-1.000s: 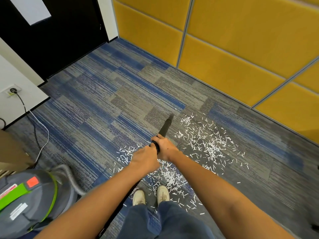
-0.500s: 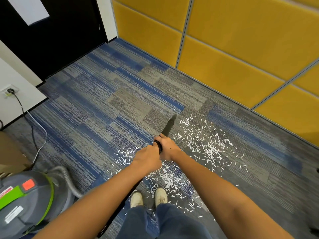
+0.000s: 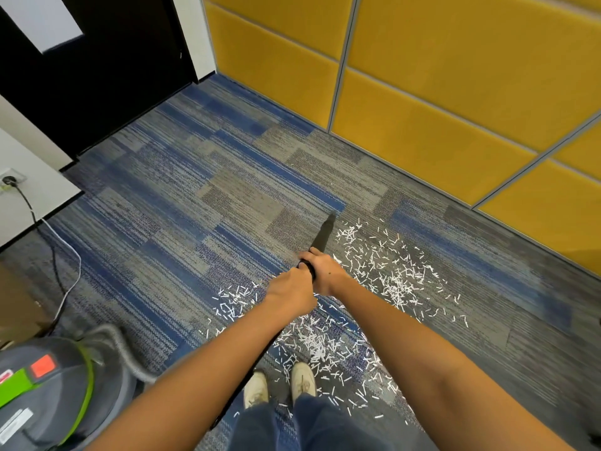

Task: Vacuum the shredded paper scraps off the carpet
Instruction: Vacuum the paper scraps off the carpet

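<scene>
From the head camera, both arms reach forward over the blue and grey carpet. The right hand wraps its fingers round the black vacuum wand, and the left hand grips the same wand just behind it, nearer the body, the two hands touching. Beyond the right hand the black crevice nozzle slants away and down, its tip at the far left edge of the shredded paper scraps; whether the tip touches the pile I cannot tell.

The white scraps lie scattered on the carpet to the right of the nozzle and hands, with a denser patch under the forearms, reaching to the pale shoes at the near edge. At near left stands the grey and green vacuum canister with its grey hose curving right. A cable runs from a wall socket at far left. Yellow wall panels fill the far right.
</scene>
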`<state>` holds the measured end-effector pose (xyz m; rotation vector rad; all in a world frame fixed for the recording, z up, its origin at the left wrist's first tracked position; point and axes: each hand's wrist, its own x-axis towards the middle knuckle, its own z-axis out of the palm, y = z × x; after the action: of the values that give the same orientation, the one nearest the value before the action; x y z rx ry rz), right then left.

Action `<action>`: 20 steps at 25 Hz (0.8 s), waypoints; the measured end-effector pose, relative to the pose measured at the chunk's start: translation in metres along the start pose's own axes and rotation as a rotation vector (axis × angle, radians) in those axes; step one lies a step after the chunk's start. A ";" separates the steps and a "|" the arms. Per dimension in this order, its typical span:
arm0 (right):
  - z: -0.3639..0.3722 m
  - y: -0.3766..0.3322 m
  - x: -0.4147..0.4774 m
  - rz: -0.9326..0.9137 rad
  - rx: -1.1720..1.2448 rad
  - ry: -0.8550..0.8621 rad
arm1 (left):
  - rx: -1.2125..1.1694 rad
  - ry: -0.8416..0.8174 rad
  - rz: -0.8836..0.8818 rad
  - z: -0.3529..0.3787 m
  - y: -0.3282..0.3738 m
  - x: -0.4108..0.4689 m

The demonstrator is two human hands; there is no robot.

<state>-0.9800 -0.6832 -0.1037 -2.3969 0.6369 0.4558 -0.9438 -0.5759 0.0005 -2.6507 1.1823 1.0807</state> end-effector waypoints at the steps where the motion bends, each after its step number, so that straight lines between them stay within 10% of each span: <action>1: -0.002 0.005 -0.003 0.026 0.001 0.009 | 0.010 -0.006 0.016 0.000 0.005 0.001; 20: -0.026 0.021 -0.026 0.025 0.065 0.051 | 0.080 -0.013 0.036 -0.018 0.040 -0.009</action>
<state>-1.0083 -0.7053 -0.0821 -2.3482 0.6941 0.3801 -0.9645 -0.6038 0.0291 -2.5683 1.2482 1.0313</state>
